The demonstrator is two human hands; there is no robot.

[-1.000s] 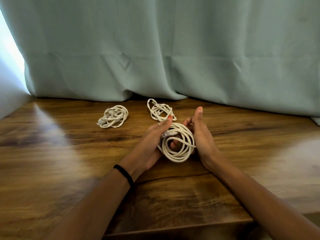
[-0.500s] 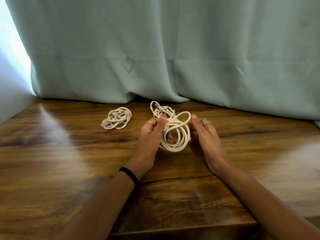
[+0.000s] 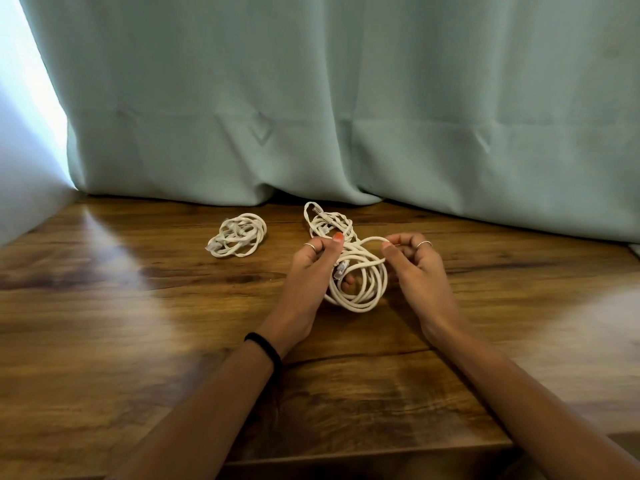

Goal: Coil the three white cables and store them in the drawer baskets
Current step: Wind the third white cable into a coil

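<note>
wooden table; left hand and right hand both pinching white cable coil

A: Hidden bits? Left hand covers the left side of the white round coiled cable; one fingertip shows through the loop, other fingers are behind it.

B: Right hand fingers curl under, tips unseen. Far loose white cable bundle is partly behind the left thumb.

A: Both forearms are cut by the near edge. Brown wooden table is blurred at left and right.

B: Plug detail on the far-left small white cable bundle is too small to tell.
</note>
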